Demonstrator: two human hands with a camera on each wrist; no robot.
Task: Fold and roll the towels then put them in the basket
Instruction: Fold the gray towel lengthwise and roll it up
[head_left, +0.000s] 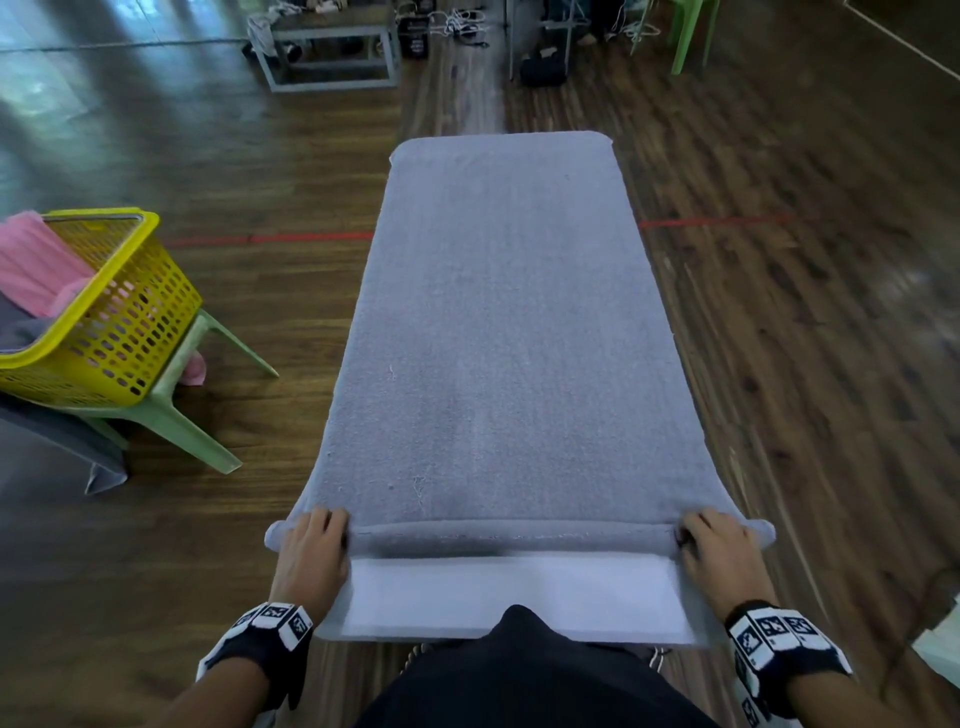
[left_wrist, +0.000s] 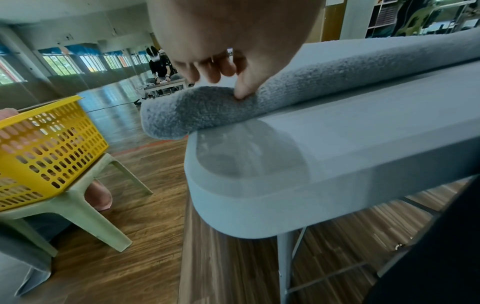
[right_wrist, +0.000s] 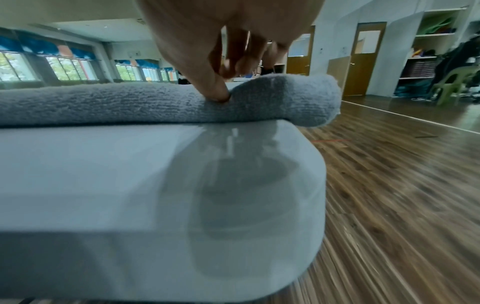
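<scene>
Right now a grey towel (head_left: 498, 332) covers the narrow table (head_left: 514, 597), its near edge rolled once. The left hand (head_left: 311, 551) and right hand (head_left: 719, 551) each pinch 1 end of that roll. Left of it, the yellow basket (head_left: 111, 317) rests on a green chair (head_left: 171, 415).

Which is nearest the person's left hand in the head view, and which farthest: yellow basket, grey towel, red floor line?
1. grey towel: under the left hand, on the table.
2. yellow basket: left, on a green chair.
3. red floor line: beyond the basket.

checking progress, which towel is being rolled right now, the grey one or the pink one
The grey towel spread along the table: both the left hand and right hand grip its rolled near edge. The pink towel just hangs over the yellow basket, untouched.
</scene>
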